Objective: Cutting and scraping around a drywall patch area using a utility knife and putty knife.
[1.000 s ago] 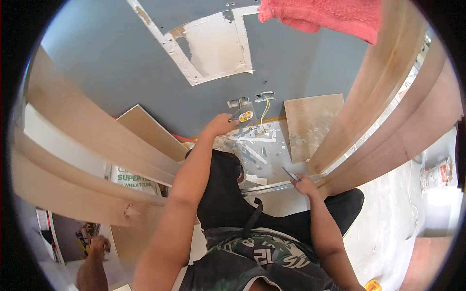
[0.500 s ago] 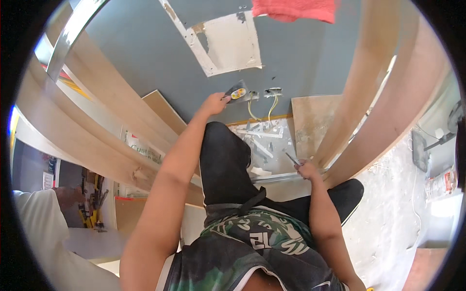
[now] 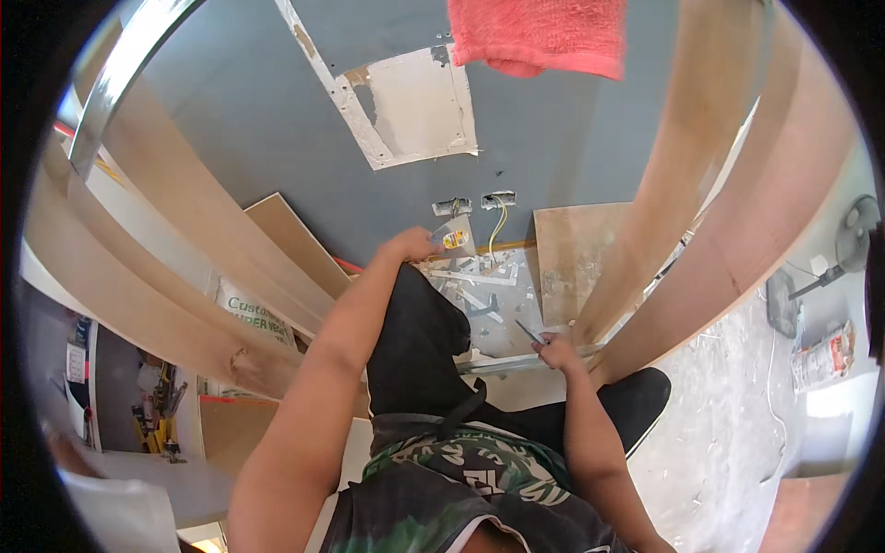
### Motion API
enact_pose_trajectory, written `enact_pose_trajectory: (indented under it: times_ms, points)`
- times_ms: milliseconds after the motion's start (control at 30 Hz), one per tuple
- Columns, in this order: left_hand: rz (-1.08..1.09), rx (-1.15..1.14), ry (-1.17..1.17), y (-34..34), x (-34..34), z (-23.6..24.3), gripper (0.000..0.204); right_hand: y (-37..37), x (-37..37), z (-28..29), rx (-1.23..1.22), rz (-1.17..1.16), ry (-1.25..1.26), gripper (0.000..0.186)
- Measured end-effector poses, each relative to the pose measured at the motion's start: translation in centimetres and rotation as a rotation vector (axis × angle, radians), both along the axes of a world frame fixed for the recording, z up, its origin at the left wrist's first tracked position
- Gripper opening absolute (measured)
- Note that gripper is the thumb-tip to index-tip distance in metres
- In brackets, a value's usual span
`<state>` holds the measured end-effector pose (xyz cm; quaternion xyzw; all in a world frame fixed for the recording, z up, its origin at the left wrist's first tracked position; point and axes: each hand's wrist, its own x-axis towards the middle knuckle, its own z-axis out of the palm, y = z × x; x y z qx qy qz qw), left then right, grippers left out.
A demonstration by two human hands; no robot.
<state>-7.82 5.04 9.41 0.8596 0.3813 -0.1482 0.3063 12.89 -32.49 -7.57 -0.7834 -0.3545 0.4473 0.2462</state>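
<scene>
My left hand [image 3: 412, 243] is closed around a putty knife [image 3: 456, 236]. A yellow-and-white sticker marks its wide blade, which sits just below the left outlet opening [image 3: 452, 206] in the grey wall. Yellowish wires [image 3: 499, 230] hang from the right outlet opening [image 3: 499, 198]. Lower and to the right, my right hand [image 3: 558, 352] grips a thin, dark, narrow-bladed tool [image 3: 528, 332] near the metal track [image 3: 516, 365]; its exact kind is too small to make out. Scraps and white strips [image 3: 475, 276] litter the floor between my hands and the wall.
Curved-looking wooden boards rise on the left [image 3: 198, 184] and right [image 3: 668, 166]. A loose panel [image 3: 576, 249] leans against the wall, below a red towel [image 3: 539, 37]. A white patch [image 3: 419, 106] marks the wall. At lower left is another person's white sleeve [image 3: 120, 511]; a fan [image 3: 857, 235] stands far right.
My left hand has lowered the putty knife from beside the left outlet opening to below it. My right hand keeps its tool near the track. The view has tilted up; the other person has shifted away leftward.
</scene>
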Motion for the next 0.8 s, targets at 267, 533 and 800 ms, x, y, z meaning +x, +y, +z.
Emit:
enact_pose_trajectory:
  times_ms: [267, 533, 800]
  points:
    - [-0.013, 0.380, -0.226, 3.9, -5.4, -3.6, 0.043, 1.5, -0.8, -2.8, 0.101, 0.074, -0.069, 0.032]
    - [0.229, 0.593, -0.415, 5.7, -1.1, 2.8, 0.046, 0.7, 0.2, -2.0, -0.047, 0.055, -0.021, 0.051]
    - [0.156, 0.613, -0.576, 4.4, -3.8, 4.0, 0.035, 2.1, -1.8, -0.1, 0.083, 0.168, -0.240, 0.053]
